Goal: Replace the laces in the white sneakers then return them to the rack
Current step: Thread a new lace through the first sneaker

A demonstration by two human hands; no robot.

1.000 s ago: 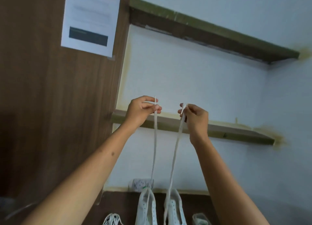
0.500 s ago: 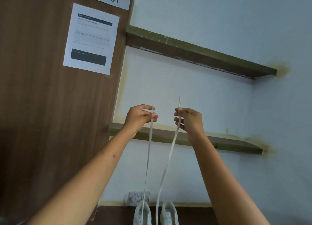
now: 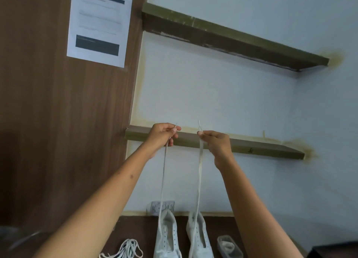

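Pinching one tip of the flat white shoelace [image 3: 200, 160] each, the left hand [image 3: 162, 134] and right hand [image 3: 217, 143] hold both ends raised in front of the lower wooden wall shelf [image 3: 271, 147], thumb and forefinger clamped on the lace, tips poking up above the fingers. Both runs drop taut toward the pair of white canvas sneakers [image 3: 182, 236] standing on the dark brown tabletop [image 3: 135, 228]; which shoe the lace threads cannot quite be told, possibly the right-hand one. Compared with half a second ago the hands sit wider apart and the shoes show more fully, so the ends look drawn level: likely evening the lengths before lacing upward. A loose bundle of white laces [image 3: 124, 250] lies left of the shoes, a small clear plastic tub [image 3: 229, 246] to their right. Rack return not yet begun.
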